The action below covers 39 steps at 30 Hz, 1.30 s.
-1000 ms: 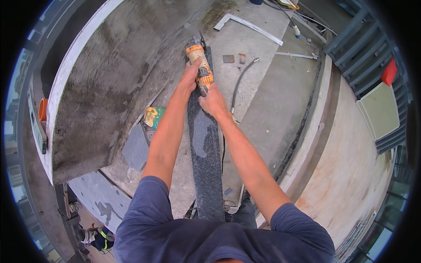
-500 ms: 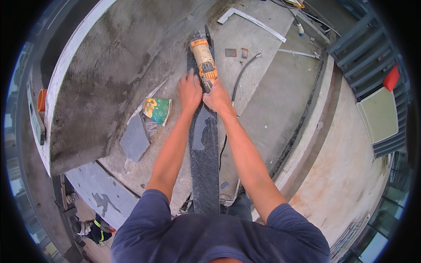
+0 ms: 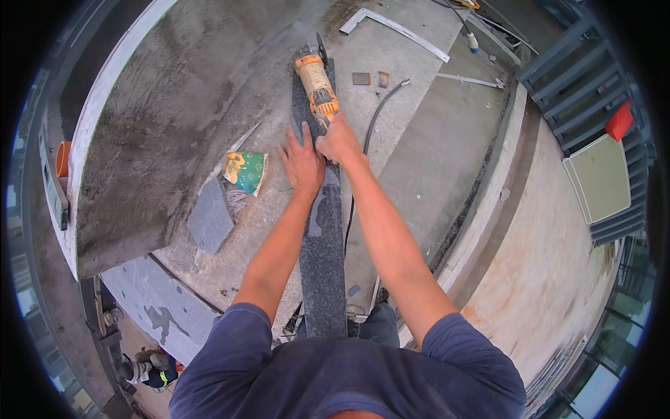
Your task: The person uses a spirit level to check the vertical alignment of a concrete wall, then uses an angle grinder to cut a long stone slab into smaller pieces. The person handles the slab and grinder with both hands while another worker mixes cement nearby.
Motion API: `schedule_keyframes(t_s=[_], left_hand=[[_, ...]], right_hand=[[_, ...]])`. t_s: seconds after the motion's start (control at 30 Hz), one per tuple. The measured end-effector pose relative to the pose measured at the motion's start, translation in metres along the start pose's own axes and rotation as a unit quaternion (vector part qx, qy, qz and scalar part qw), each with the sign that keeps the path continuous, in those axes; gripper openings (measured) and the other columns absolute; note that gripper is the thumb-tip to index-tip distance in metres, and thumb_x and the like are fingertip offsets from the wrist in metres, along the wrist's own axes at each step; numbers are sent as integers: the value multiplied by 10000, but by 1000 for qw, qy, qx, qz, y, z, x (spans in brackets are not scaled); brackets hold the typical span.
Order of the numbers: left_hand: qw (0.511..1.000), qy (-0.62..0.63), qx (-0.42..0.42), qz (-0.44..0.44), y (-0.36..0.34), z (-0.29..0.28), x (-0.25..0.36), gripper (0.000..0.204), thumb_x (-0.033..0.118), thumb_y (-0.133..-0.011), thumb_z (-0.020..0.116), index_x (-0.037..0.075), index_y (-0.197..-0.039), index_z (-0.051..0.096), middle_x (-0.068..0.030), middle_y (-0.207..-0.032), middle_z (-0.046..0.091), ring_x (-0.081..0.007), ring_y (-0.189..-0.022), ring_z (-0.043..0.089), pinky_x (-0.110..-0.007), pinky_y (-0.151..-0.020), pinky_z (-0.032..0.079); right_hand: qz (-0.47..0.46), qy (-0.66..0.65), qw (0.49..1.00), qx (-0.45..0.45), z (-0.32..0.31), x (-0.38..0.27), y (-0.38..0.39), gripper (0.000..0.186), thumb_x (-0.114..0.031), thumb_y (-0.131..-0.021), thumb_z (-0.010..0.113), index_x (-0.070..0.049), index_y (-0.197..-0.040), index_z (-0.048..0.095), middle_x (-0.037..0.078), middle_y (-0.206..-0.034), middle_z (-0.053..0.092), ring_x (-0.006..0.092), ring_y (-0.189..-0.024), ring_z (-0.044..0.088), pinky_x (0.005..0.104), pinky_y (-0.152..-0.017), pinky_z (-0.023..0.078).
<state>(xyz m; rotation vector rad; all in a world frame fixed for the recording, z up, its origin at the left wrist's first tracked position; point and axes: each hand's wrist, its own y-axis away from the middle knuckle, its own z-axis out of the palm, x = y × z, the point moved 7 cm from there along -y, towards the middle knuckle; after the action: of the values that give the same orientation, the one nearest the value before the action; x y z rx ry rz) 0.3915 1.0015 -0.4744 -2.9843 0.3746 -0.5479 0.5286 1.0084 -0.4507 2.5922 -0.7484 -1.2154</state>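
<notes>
A long dark speckled stone slab [image 3: 323, 279] runs away from my body, with a damp patch partway along it. My right hand [image 3: 339, 140] is closed round the rear end of an orange and tan angle grinder [image 3: 317, 85]. The grinder lies along the slab's far end, its thin disc [image 3: 322, 50] upright at the far tip, beside the slab's right edge. My left hand [image 3: 303, 162] rests with fingers spread on the slab's left edge, just left of the grinder's handle.
Left of the slab lie a green and yellow packet [image 3: 246, 172] and a grey stone offcut [image 3: 211, 218]. Beyond it to the right are a metal square [image 3: 401, 33], two small flat pieces and a black cable [image 3: 372, 126]. A curved wall [image 3: 153, 133] rises at left. Another person [image 3: 152, 368] is low at lower left.
My left hand has spread its fingers and shifted back slightly from beside the grinder. The grinder's disc end has moved a little farther away and left in the picture.
</notes>
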Motion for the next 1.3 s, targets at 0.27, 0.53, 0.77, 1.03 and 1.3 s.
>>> schedule_keyframes(t_s=[0.27,0.53,0.77,1.03,1.3], left_hand=[[999,-5,29,17,2,0,1,547,381,-1153,545,248,-1683,535,-304,-1686,424,-446,-1544,466,-649,-1318,276],[999,3,37,18,3,-1,-1,557,416,-1145,565,230,-1671,554,-320,-1686,421,-461,-1546,465,-651,-1295,312],[999,20,24,21,2,-5,10,595,324,-1085,642,226,-1667,559,-319,-1693,415,-464,-1561,450,-643,-1311,304],[999,3,35,17,2,0,0,526,390,-1151,543,257,-1659,572,-306,-1674,433,-448,-1551,458,-634,-1316,295],[999,-1,47,15,2,-2,-2,521,411,-1156,537,226,-1639,597,-300,-1655,459,-444,-1529,481,-632,-1306,307]], right_hand=[[3,-14,1000,8,-8,1,13,643,-97,-919,735,135,-1428,417,252,-907,760,302,-617,743,434,-520,553],[75,-43,994,-70,-33,-19,51,703,-242,-959,783,112,-1460,441,347,-1183,768,457,-1082,792,512,-901,628],[37,-24,999,-22,-21,-4,19,664,-130,-921,769,127,-1436,435,278,-981,779,340,-712,786,448,-618,608],[53,-56,994,-74,-29,-21,26,706,-113,-916,753,143,-1483,420,300,-1048,785,356,-777,813,441,-649,622],[54,-4,997,-47,-33,-9,53,700,-170,-934,754,129,-1475,426,282,-1049,764,377,-898,781,461,-735,606]])
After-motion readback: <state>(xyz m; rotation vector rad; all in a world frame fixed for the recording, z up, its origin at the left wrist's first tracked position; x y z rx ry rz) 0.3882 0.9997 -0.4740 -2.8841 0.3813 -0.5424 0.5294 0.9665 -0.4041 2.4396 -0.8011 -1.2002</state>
